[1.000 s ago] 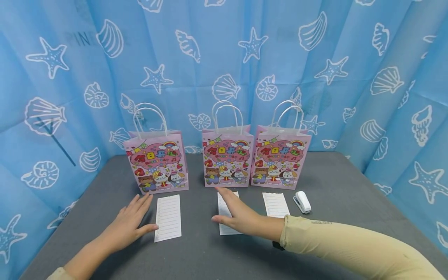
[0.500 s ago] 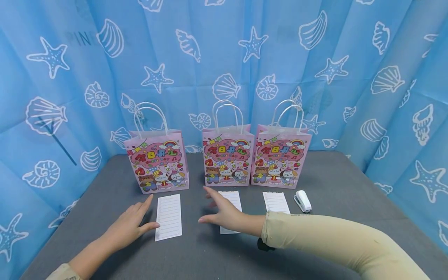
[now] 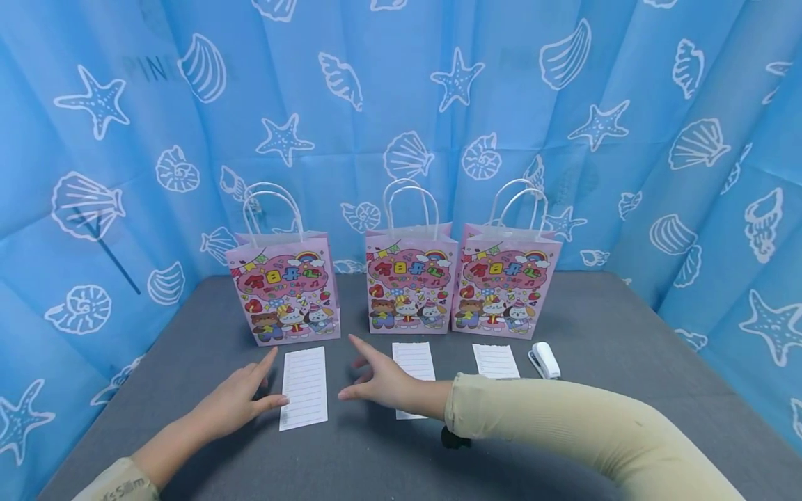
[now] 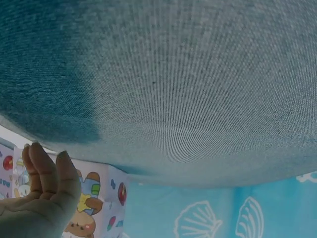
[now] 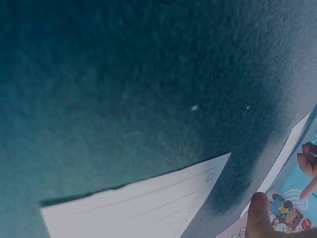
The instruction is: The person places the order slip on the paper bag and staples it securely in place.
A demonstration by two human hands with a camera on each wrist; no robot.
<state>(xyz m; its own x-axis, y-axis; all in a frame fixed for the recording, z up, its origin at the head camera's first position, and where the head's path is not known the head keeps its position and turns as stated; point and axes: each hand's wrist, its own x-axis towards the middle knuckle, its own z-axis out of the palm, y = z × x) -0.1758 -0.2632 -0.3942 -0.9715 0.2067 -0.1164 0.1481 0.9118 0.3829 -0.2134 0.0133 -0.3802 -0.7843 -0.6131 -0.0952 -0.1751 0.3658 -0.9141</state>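
A lined paper slip [image 3: 305, 388] lies on the dark grey table before the left pink paper bag [image 3: 288, 292]. My left hand [image 3: 232, 400] is at its left side, thumb tip overlapping the slip's edge, fingers extended. In the left wrist view those fingers appear before the bag's bear print. My right hand [image 3: 388, 379] reaches leftward with thumb and index finger spread and nothing between them; it partly covers the middle lined slip [image 3: 415, 358]. A torn edge of this slip [image 5: 133, 208] shows in the right wrist view. Behind it stands the middle pink bag [image 3: 410, 285].
A third pink bag [image 3: 504, 285] stands beside the middle one, all with white handles. Before it lies another slip [image 3: 495, 360], partly hidden by the right sleeve [image 3: 532, 410]. A white stapler [image 3: 544, 360] sits right of it. A blue shell-print curtain [image 3: 401, 104] hangs behind.
My right hand has moved left across the middle slip toward the left slip, uncovering more of the middle one. The left hand stays almost in place beside the left slip.
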